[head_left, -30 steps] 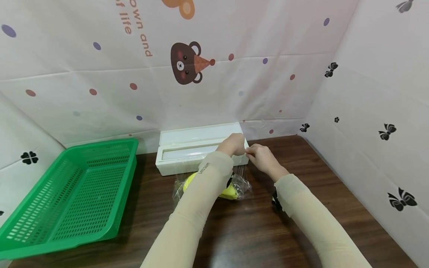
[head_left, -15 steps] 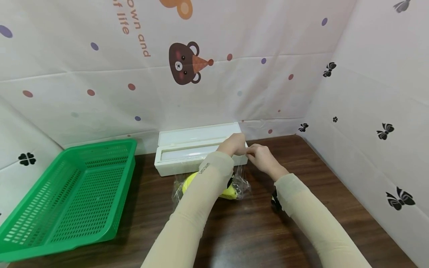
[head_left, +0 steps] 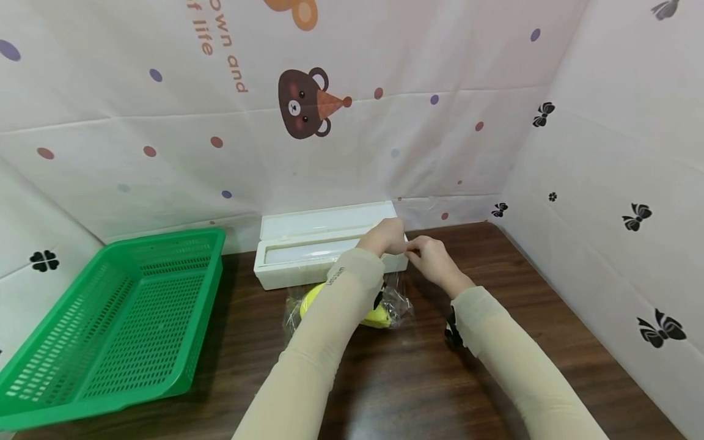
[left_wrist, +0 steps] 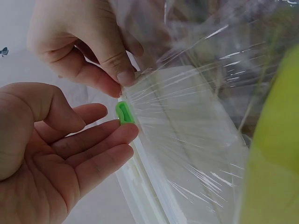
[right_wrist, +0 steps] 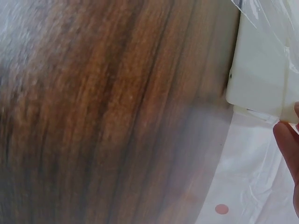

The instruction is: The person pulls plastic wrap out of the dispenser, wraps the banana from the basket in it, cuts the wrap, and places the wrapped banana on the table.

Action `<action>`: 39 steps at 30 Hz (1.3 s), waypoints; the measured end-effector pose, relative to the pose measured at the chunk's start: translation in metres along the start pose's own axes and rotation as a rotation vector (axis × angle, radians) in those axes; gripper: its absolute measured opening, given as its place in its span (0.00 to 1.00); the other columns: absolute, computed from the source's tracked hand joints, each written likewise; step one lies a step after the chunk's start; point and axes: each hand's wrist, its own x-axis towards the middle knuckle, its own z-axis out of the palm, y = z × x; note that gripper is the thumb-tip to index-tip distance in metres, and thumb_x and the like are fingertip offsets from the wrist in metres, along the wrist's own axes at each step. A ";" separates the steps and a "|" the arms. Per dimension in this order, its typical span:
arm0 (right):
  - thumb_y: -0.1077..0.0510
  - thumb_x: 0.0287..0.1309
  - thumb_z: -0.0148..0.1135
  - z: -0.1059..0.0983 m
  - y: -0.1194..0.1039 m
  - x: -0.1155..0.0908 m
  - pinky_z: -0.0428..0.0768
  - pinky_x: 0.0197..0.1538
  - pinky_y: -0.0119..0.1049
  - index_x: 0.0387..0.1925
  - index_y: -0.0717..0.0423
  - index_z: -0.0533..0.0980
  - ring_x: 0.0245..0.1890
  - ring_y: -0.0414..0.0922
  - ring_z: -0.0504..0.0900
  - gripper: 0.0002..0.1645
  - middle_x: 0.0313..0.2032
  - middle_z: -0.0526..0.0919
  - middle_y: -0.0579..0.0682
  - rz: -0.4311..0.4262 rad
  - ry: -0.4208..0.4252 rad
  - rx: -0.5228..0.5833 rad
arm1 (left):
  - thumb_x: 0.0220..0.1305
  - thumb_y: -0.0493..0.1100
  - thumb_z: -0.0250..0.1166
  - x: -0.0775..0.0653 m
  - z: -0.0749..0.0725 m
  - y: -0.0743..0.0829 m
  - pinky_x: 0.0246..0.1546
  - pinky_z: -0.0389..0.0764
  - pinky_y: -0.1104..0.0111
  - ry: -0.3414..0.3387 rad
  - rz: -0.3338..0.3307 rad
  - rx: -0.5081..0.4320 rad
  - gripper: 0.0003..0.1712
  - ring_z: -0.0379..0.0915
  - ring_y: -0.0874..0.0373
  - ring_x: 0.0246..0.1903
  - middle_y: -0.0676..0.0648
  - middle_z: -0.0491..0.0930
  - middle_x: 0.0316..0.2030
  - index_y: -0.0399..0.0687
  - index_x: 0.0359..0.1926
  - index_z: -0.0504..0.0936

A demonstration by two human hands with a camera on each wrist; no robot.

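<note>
A white cling film dispenser box (head_left: 283,278) stands lid up at the back of the table, its roll (head_left: 308,252) lying inside. My left hand (head_left: 387,237) is at the box's right end; in the left wrist view its loosely extended fingers touch a green slide cutter (left_wrist: 124,113) on the edge rail. Just beyond the cutter my right hand (head_left: 431,263) pinches the cling film (left_wrist: 187,135) between thumb and finger at the box corner. The film stretches from the rail over the front of the box. A yellow object (head_left: 376,318) lies under film before the box, partly hidden by my left sleeve.
A green perforated plastic basket (head_left: 187,360) sits on the left of the brown wooden table (head_left: 407,385). Behind the box rises a wall sheet (head_left: 352,159) printed with a bear and dots. Another sheet with black bows (head_left: 594,256) borders the right side.
Both hands stay at the right end of the box with almost no movement. The head view shifts only very slightly.
</note>
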 end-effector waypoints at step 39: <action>0.59 0.61 0.60 -0.003 0.002 0.000 0.79 0.47 0.50 0.54 0.65 0.72 0.49 0.57 0.78 0.22 0.54 0.75 0.64 0.105 -0.069 0.061 | 0.65 0.40 0.53 -0.006 0.005 0.004 0.25 0.65 0.70 0.020 0.062 -0.141 0.05 0.62 0.57 0.24 0.48 0.67 0.27 0.42 0.35 0.71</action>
